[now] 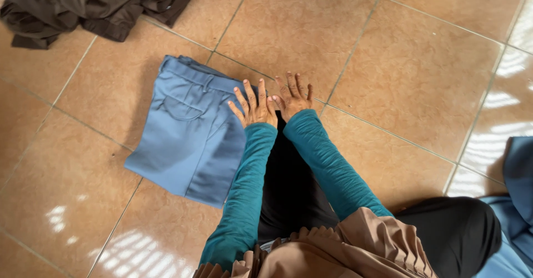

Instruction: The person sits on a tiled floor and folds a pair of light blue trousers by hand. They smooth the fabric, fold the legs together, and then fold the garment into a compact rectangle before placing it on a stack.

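Note:
A pair of light blue trousers [186,133] lies folded on the brown tiled floor, waistband toward the far side and a back pocket showing. My left hand [254,104] rests flat on the right edge of the folded trousers, fingers spread. My right hand [292,96] lies flat just beside it, fingers apart, at the trousers' edge and partly on the floor tile. Both arms wear teal sleeves. Neither hand grips anything.
A crumpled dark brown garment [89,3] lies on the floor at the far left. Blue cloth [513,211] sits at the right edge. My black-clad legs and a tan pleated cloth [344,250] fill the near bottom.

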